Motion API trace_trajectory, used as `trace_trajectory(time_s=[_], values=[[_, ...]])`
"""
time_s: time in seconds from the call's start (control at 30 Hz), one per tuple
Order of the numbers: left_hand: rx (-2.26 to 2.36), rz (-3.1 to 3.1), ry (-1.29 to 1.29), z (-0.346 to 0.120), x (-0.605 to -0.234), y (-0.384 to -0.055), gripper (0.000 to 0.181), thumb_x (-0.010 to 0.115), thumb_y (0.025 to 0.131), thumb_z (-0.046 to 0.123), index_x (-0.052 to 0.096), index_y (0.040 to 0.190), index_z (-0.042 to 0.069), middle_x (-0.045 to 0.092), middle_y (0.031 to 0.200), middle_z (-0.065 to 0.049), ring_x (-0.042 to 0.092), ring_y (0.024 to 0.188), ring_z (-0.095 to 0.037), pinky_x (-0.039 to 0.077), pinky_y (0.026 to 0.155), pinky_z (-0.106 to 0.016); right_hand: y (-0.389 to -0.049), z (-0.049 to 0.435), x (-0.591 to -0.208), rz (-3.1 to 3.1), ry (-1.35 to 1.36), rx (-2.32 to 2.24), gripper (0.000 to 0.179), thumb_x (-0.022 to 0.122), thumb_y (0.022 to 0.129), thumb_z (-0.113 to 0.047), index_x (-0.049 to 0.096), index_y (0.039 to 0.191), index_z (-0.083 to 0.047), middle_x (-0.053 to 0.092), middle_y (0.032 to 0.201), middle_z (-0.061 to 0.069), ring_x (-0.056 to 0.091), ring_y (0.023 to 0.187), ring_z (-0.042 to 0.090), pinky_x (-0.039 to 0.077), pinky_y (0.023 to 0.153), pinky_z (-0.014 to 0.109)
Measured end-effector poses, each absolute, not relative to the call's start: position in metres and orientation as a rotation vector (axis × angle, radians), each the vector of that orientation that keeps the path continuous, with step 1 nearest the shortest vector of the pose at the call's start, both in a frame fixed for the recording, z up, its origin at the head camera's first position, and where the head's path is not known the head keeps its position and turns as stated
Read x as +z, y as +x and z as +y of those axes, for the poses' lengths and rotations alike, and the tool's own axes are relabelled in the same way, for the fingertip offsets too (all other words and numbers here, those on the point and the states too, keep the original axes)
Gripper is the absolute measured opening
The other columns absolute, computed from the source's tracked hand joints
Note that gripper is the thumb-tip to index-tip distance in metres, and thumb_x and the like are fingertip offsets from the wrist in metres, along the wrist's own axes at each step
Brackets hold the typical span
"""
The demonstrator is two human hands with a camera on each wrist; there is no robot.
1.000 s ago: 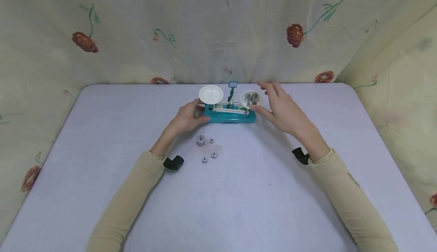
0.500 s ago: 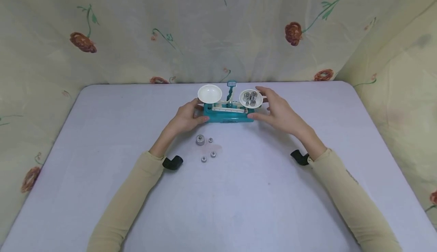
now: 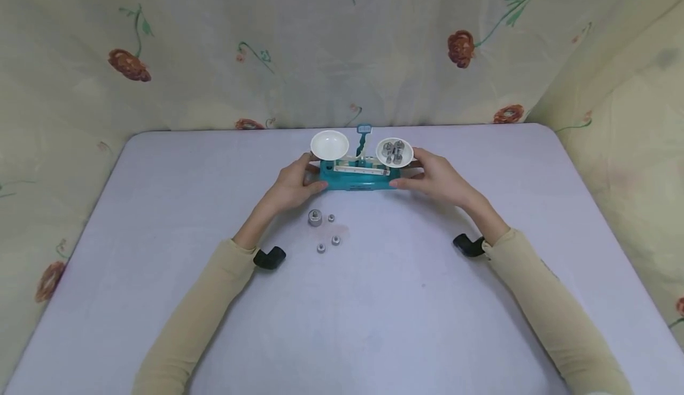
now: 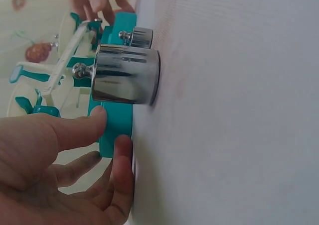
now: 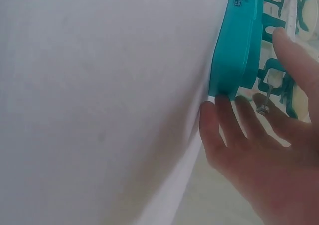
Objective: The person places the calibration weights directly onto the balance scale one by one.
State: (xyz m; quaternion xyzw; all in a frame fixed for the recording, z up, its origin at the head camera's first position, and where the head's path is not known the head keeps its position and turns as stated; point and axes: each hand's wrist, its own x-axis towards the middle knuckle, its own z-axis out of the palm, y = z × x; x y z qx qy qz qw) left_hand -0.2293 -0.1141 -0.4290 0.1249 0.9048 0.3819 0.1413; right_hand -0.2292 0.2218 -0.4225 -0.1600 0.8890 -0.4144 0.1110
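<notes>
A teal balance scale (image 3: 360, 181) stands near the table's back edge. Its left pan (image 3: 329, 145) is bare white, while the right pan (image 3: 394, 162) holds several metal weights (image 3: 394, 152). My left hand (image 3: 292, 186) grips the left end of the base, thumb on the front side, as the left wrist view shows. At the opposite end my right hand (image 3: 440, 176) has its fingertips at the base, close to a small metal adjusting screw (image 5: 262, 109); in the right wrist view the fingers are spread and the thumb stands apart from them.
In front of the scale stand a large cylindrical weight (image 3: 315, 218) and several small weights (image 3: 335, 240). A pale cloth covers the table (image 3: 363, 312). Flower-patterned curtain (image 3: 299, 44) hangs behind it. A black wrist mount (image 3: 269, 258) sits beside the left sleeve.
My right hand has come down and inward from above the loaded pan to the right end of the scale's base. The left hand has kept its place.
</notes>
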Motion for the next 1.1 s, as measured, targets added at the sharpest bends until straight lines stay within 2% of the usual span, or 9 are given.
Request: trace_trajectory(time_s=[0.2,0.5,0.77,1.1], values=[[1.094,2.599,0.345,-0.115,-0.426,-0.227,0.067,0.069,0.107,0.024,0.037,0.163,0.007,0.058,0.156,-0.021,0.065,0.130,-0.037,0.056,0.110,-0.052,-0.231,0.221,-0.420,2.612,-0.477,-1.182,0.078,0.087,0.093,-0.020,0.046,0.158,-0.003,0.058,0.153,0.018,0.057,0.144,0.039,0.057,0.111,0.052],[1.100,2.605,0.357,-0.118,-0.419,-0.221,0.065,0.067,0.108,0.025,0.037,0.163,0.006,0.059,0.156,-0.023,0.070,0.125,-0.041,0.058,0.107,-0.052,-0.240,0.222,-0.414,2.658,-0.509,-1.054,0.073,0.086,0.093,-0.015,0.050,0.156,-0.003,0.067,0.144,0.020,0.068,0.132,0.039,0.054,0.111,0.055],[1.075,2.645,0.381,-0.117,-0.412,-0.213,0.067,0.068,0.107,0.025,0.037,0.163,0.002,0.060,0.154,-0.025,0.071,0.121,-0.040,0.060,0.102,-0.052,-0.242,0.221,-0.413,2.686,-0.513,-0.991,0.059,0.085,0.092,-0.012,0.059,0.145,-0.001,0.074,0.129,0.022,0.072,0.123,0.037,0.057,0.104,0.052],[0.980,2.714,0.378,-0.110,-0.403,-0.200,0.066,0.069,0.107,0.025,0.040,0.162,0.004,0.060,0.154,-0.024,0.070,0.119,-0.037,0.062,0.099,-0.049,-0.240,0.217,-0.414,2.693,-0.447,-0.954,0.054,0.086,0.093,-0.018,0.063,0.137,0.002,0.074,0.130,0.025,0.071,0.125,0.040,0.055,0.108,0.055]])
